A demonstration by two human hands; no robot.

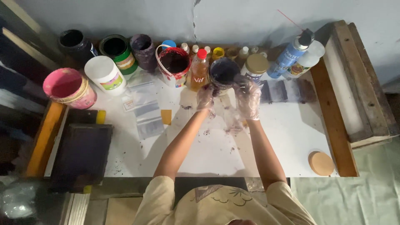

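Both my hands wear thin clear plastic gloves and are raised over a white tabletop [287,133]. My left hand [205,96] reaches toward an open jar of dark purple ink [223,71] and seems to touch its near side. My right hand [248,98] hovers just right of that jar, fingers spread and holding nothing I can make out. Dark purple smears mark the table below the hands.
Along the back stand a pink tub [68,87], a white-lidded jar [105,74], a green-banded can [118,51], a red-rimmed bucket [173,63], an orange bottle [200,68], a blue spray can [291,52]. A dark framed screen [83,152] lies left. A round tan lid [321,163] lies right.
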